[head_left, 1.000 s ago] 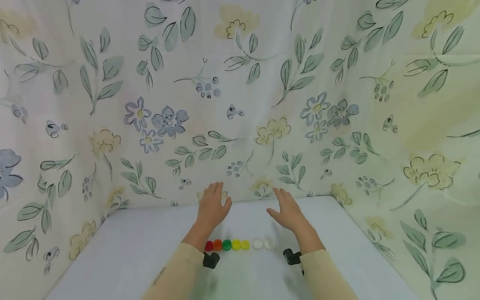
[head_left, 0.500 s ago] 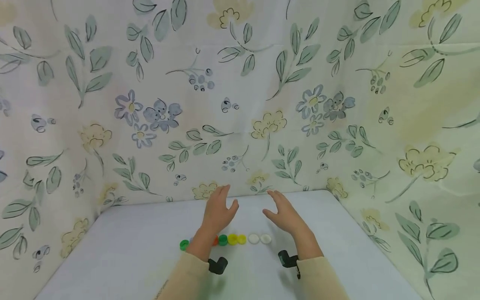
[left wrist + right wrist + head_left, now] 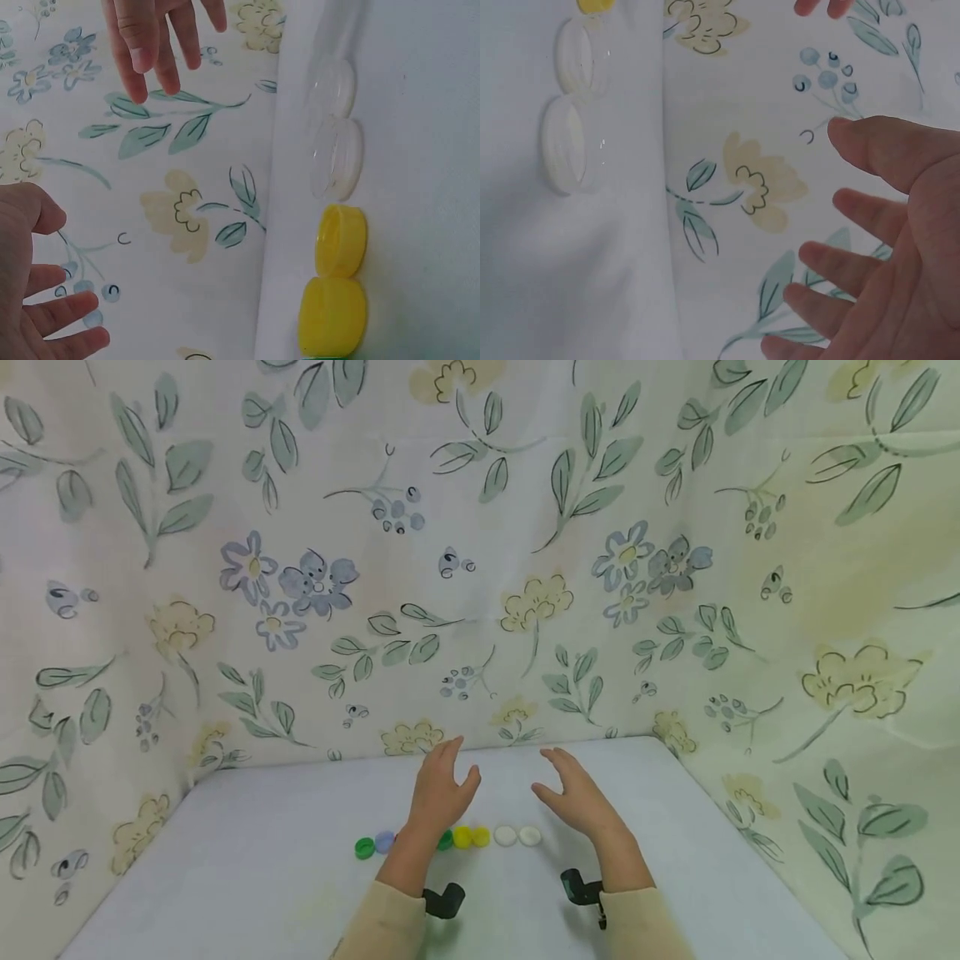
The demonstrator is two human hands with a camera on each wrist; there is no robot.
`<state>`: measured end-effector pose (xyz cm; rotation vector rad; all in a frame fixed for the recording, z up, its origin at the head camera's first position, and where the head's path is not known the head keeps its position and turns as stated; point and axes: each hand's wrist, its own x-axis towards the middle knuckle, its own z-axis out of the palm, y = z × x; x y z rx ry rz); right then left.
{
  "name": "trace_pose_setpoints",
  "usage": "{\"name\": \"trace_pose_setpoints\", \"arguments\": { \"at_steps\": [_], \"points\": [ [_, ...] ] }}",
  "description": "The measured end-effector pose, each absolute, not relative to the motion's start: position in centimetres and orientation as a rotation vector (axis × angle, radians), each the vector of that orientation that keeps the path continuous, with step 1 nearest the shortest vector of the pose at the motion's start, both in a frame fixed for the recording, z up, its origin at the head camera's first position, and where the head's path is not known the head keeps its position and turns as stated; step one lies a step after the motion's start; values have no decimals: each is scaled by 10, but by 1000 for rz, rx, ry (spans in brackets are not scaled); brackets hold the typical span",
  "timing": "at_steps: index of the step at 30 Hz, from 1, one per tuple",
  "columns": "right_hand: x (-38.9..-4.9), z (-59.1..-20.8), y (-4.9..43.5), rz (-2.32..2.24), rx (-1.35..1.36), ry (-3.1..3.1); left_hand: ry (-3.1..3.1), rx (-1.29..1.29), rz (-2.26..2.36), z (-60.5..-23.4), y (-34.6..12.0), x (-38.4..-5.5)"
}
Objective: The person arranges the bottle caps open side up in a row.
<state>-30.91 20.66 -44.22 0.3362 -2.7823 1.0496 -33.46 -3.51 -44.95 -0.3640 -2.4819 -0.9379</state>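
My left hand hovers above the table with fingers extended and nothing in it. Its forearm covers part of a row of bottle caps. My right hand is raised opposite it, empty, the thumb spread from the fingers. Left of the left forearm lie a green cap and a pale blue cap. Right of it come another green cap, two yellow caps and two clear whitish caps. The wrist views show these caps well apart from both hands.
The caps lie on a white table. A floral curtain hangs behind and at both sides of it. A black camera mount is strapped to each wrist, one on the left and one on the right.
My left hand has shifted right and slightly nearer, uncovering the green and pale blue caps at the row's left end while its forearm hides the red and orange ones. The head view has shifted slightly.
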Motion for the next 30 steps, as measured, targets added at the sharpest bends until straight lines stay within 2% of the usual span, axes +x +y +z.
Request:
{"name": "trace_pose_setpoints", "arguments": {
  "at_steps": [30],
  "points": [
    [-307,-457,202,1004,314,-2920,-2692,-595,-851,-479,3,-331]
  ]
}}
